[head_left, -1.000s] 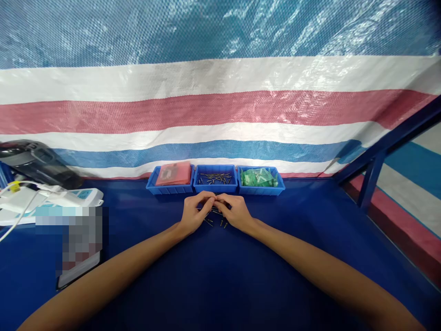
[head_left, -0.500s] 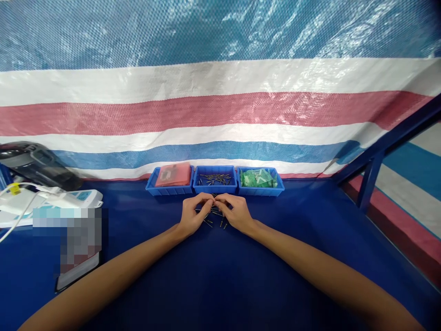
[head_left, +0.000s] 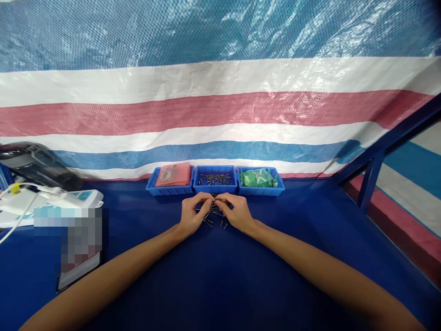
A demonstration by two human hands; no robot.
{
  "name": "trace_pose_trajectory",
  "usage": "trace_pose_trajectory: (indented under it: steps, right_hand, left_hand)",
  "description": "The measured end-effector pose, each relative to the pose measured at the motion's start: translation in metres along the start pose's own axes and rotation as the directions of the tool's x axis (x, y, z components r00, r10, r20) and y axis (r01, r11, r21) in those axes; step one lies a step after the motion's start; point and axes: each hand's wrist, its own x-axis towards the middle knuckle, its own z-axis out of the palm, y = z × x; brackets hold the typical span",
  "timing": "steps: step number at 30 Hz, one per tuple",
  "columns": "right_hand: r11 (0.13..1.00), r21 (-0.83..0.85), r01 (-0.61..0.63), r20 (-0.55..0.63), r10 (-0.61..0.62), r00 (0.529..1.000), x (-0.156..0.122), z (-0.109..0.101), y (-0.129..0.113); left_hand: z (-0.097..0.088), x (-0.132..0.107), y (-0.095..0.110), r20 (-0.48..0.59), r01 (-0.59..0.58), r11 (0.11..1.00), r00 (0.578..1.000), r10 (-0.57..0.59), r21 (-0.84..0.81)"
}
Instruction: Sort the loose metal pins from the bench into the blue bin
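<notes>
My left hand (head_left: pixel 193 214) and my right hand (head_left: pixel 236 212) rest on the blue table, fingertips pinched together and meeting just in front of the middle bin. Between and under them lie several small dark screws (head_left: pixel 216 219) loose on the table. What the pinched fingers grip is too small to make out. Behind the hands stand three blue bins in a row: the left bin (head_left: pixel 169 180) with a pink bag, the middle bin (head_left: pixel 215 180) with several dark screws, the right bin (head_left: pixel 260 180) with green pieces.
A white power strip with cables (head_left: pixel 51 200) and a black device (head_left: pixel 32 163) sit at the far left. A dark flat object (head_left: pixel 78 271) lies near the left forearm. A striped tarp (head_left: pixel 220 105) hangs behind. A blue frame post (head_left: pixel 370 177) stands at the right.
The hands stay in place with only slight finger movement over the loose screws.
</notes>
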Motion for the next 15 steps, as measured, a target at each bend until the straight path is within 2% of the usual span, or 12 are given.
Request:
trace_pose_trajectory:
  steps: [11, 15]
  right_hand:
    - [0.999, 0.0, 0.04, 0.012, -0.04, 0.999, -0.0003, 0.0002, 0.001]
    - [0.999, 0.0, 0.054, 0.066, -0.054, 0.996, 0.0, 0.0006, 0.0018]
  left_hand:
    - [0.0007, 0.0005, 0.0004, -0.007, 0.012, 1.0, 1.0, -0.012, 0.013]
    - [0.0011, 0.0015, 0.0022, -0.004, 0.019, 1.0, 1.0, -0.019, 0.002]
